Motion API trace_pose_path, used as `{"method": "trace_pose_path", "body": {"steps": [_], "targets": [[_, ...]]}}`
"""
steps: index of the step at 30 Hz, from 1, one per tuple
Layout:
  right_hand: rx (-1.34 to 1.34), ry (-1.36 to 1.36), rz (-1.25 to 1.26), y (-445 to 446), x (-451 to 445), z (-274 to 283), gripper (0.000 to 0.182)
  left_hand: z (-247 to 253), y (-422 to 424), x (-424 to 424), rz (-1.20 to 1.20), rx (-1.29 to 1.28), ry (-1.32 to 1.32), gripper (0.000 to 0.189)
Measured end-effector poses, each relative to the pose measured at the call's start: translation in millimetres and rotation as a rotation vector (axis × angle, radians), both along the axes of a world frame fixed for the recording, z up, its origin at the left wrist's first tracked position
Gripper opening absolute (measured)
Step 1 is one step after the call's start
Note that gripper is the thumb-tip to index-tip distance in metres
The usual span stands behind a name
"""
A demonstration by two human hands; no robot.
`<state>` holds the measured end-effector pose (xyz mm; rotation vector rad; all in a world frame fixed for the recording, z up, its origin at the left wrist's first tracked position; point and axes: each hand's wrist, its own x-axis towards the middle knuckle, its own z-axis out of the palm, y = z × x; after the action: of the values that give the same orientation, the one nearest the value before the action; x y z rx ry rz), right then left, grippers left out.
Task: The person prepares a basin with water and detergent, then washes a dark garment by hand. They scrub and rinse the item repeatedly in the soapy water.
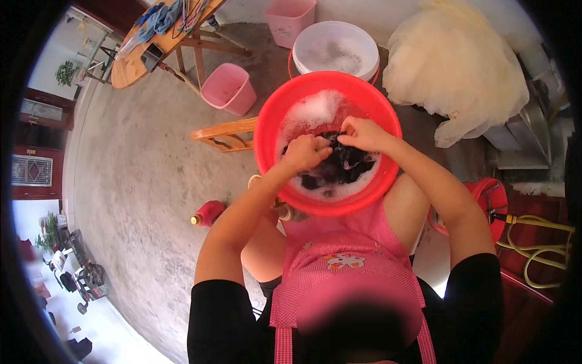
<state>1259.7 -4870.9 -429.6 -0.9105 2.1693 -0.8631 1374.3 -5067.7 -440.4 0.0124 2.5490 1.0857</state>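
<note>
A round red plastic basin (334,208) sits just beyond my knees, above the pink checked apron (345,241). It holds soapy water, with white foam (320,107) heaped along its far side. Wet black cloth (338,166) lies bunched in the middle of the basin. My left hand (309,151) grips the cloth on its left, fingers curled inward. Close by on the right, my right hand (362,133) pinches the cloth's upper part between thumb and fingers. The cloth's underside is hidden in the suds.
Behind the basin stands a white bucket (313,41) with suds. Pink bins (229,88), a wooden frame (223,133) and a red jug (210,214) are leftward. Pale sheer fabric (454,63), a red bucket (493,200) and a yellow hose (529,273) occupy the right. A wooden table (125,70) stands far left.
</note>
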Motion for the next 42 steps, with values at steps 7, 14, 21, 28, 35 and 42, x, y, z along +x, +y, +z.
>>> {"method": "trace_pose_path", "body": {"steps": [7,14,21,28,35,42], "targets": [[0.417,0.576,0.269,2,44,-34,0.062,-34,43,33,-0.085,-0.642,0.226,0.054],[0.633,0.446,0.381,-54,10,-53,0.045,-101,19,-9,-0.047,-0.422,-0.186,0.033],[0.266,0.477,-0.075,-67,-13,-81,0.031,-98,2,-30,0.271,0.002,-0.276,0.046],[0.337,0.163,-0.271,-80,-55,-53,0.042,-4,5,-91,0.503,-0.236,-0.212,0.059],[0.041,0.016,-0.174,-68,-58,-53,0.059,-53,-42,-87,0.867,0.607,-0.369,0.065],[0.277,0.277,0.392,-4,8,27,0.058,7,-18,2,0.032,-0.082,0.165,0.035]]}}
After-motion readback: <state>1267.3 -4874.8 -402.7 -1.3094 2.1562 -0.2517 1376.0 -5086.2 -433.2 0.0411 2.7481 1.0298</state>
